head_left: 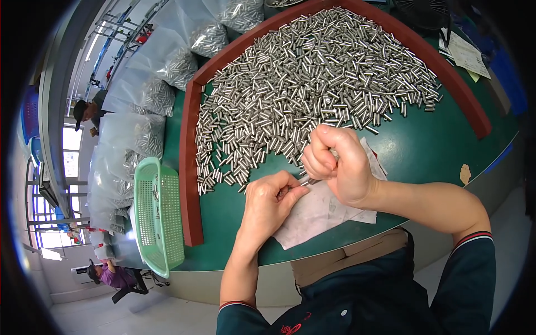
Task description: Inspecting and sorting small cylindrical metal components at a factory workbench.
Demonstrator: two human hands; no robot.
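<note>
Green table top (pixel 430 151), bounded by a red raised border (pixel 190 167); workshop floor below. Left hand (pixel 268 204) and right hand (pixel 338 164), both closed, pinch one metal pin (pixel 306 180) over white paper (pixel 312 215). Pin heap (pixel 312 84) behind; bare surface lies rightward.

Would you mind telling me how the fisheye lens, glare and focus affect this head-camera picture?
In the head view, the red raised border of the green table bows strongly and the corners go black; the heap of small shiny metal cylinders throws bright glints; the windows at far left are blown out; the left hand and right hand look sharp.
</note>
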